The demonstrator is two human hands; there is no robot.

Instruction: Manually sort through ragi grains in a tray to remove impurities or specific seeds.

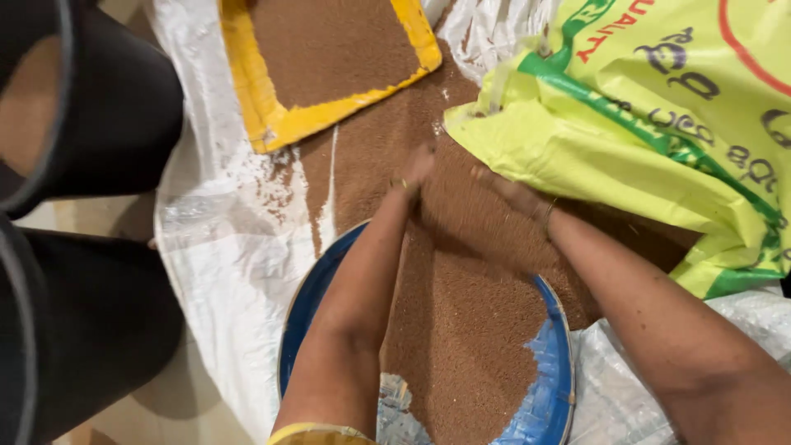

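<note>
A heap of small brown grain (461, 272) lies spread over a white woven sheet (231, 247). Some of the grain spills into a round blue basin (552, 379) near me. My left hand (416, 169) rests edge-down on the grain with fingers stretched, a ring on one finger. My right hand (511, 194) lies flat on the grain beside it, fingers spread, just below the mouth of a yellow-green sack (659, 124). Neither hand holds anything that I can see.
A yellow-rimmed tray (272, 115) filled with the same grain sits at the top. Another person's legs in black clothing (91, 247) stand at the left edge of the sheet. Pale floor shows at the lower left.
</note>
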